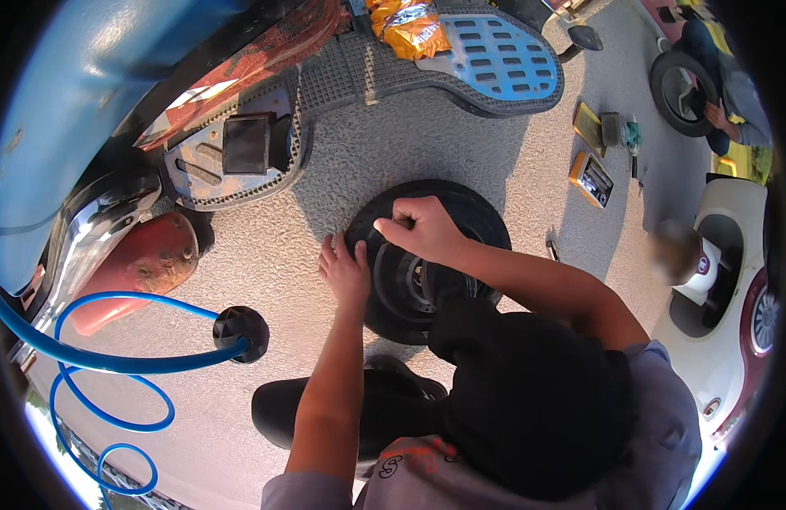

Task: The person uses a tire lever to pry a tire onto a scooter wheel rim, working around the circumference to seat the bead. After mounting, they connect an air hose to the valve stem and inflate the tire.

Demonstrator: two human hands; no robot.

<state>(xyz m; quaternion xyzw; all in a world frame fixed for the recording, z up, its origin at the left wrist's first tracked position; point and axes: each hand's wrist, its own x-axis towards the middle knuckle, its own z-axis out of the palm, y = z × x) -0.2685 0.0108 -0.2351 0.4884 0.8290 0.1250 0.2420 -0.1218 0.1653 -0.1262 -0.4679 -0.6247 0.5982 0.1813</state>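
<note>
A black tyre (pixel 427 255) lies on speckled grey ground (pixel 265 255), near a bright blue coiled hose (pixel 113 361) and orange wrapper (pixel 407 27).

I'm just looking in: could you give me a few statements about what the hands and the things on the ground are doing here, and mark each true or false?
1. Both hands are on a small black tyre that lies flat on the ground. True: the left hand rests at its left edge, the right hand on its top.
2. The right hand holds a wrench. False: no tool shows in it; its fingers are bunched on the tyre.
3. A blue coiled hose lies to the person's left. True.
4. The hose is wrapped around the tyre. False: it lies apart from it, ending at a black round fitting.
5. Another person sits by a second wheel at upper right. True.
</note>
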